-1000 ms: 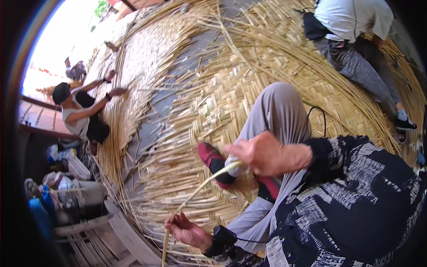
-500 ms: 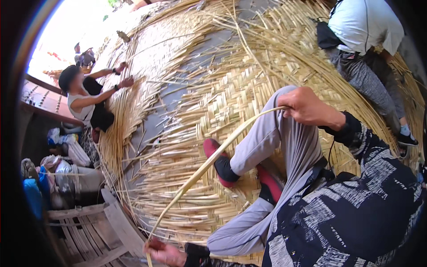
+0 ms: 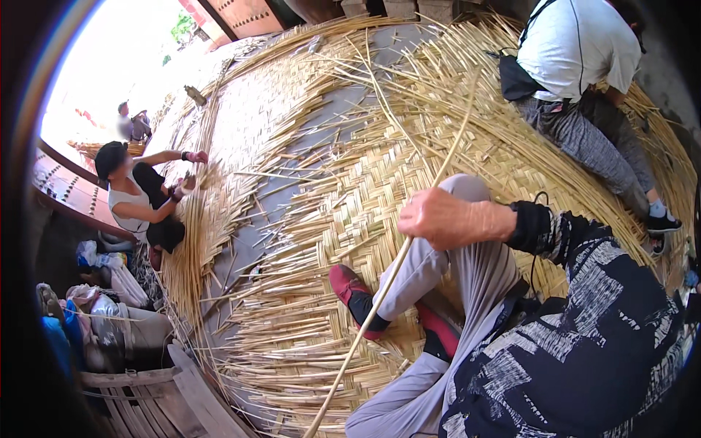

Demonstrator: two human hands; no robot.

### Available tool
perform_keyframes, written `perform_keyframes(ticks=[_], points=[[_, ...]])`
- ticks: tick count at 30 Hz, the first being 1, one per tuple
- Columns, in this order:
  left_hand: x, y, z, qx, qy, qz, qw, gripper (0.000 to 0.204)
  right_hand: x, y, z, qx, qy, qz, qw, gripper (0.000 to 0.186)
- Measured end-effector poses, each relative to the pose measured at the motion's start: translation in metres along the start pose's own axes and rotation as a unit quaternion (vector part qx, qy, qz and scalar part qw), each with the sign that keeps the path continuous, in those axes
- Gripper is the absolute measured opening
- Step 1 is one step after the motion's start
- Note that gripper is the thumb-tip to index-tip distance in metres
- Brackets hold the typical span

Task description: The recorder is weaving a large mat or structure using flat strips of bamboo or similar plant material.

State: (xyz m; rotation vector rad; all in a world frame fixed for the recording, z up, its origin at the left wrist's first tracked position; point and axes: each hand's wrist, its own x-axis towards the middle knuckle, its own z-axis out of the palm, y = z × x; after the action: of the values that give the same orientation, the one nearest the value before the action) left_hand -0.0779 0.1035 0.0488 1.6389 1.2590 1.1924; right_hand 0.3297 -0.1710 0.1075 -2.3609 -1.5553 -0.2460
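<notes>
Right hand (image 3: 442, 219): its fingers were curled tightly around a split-reed strip (image 3: 359, 338).
Strip: it slanted through the fist, past the raised knee (image 3: 467, 188), to the lower edge.
Left hand: it was out of view; its fingers could not be told.
Twill-woven mat (image 3: 365, 197): it lay beneath the red-and-black shoe (image 3: 349, 286).
Co-worker in white T-shirt (image 3: 573, 55): bent over at right.

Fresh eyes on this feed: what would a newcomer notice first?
Probably the right hand, near the middle, closed around a long pale strip that slants to the lower edge. Next, the woven mat below, its left side bristling with loose ends. A co-worker stoops at upper right.
</notes>
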Motion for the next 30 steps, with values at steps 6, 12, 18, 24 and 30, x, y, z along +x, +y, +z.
perform_keyframes(ticks=[6, 12, 18, 24, 30], points=[[-0.054, -0.002, 0.038, 0.151, -0.186, 0.049, 0.97, 0.019, 0.018, -0.009, -0.01, 0.086, -0.08, -0.069, 0.991, 0.011], [-0.081, -0.006, 0.044, 0.221, -0.255, 0.09, 0.937, 0.017, 0.058, -0.026, 0.014, 0.229, -0.129, -0.177, 0.949, 0.019], [-0.091, -0.012, 0.04, 0.249, -0.274, 0.117, 0.921, 0.015, 0.072, -0.125, 0.09, 0.224, -0.033, -0.224, 0.948, 0.01], [-0.101, -0.015, 0.037, 0.261, -0.285, 0.134, 0.913, 0.013, 0.036, -0.209, 0.142, 0.282, -0.058, -0.281, 0.915, 0.011], [-0.116, -0.011, 0.024, 0.266, -0.287, 0.156, 0.907, 0.013, 0.009, -0.201, 0.138, 0.257, -0.1, -0.266, 0.924, 0.012]])
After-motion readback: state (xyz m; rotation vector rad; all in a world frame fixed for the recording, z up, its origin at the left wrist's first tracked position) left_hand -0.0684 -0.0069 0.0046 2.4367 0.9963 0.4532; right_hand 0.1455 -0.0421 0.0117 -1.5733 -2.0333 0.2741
